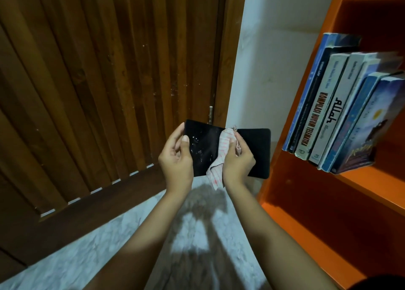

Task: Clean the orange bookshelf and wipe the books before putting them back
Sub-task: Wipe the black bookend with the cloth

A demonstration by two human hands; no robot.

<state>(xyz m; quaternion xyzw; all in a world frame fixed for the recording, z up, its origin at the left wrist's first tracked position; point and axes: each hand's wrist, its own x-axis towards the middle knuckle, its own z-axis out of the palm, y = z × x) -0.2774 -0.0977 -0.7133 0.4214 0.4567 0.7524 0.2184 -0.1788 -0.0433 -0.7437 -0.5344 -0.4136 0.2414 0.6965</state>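
Note:
I hold a black book (259, 145) flat in front of me, its dark cover dusty and speckled on the left half. My left hand (176, 156) grips its left edge, thumb on the cover. My right hand (237, 158) presses a pale cloth with red stripes (223, 145) onto the middle of the cover. The orange bookshelf (306, 193) stands to the right. On its upper shelf a row of several books (341, 112) leans together, spines outward.
A dark wooden slatted door (98, 81) fills the left side. A white wall (269, 59) runs between door and shelf. The floor (92, 246) below is light grey marbled, with the shadow of my arms on it. The lower orange shelf compartment holds nothing visible.

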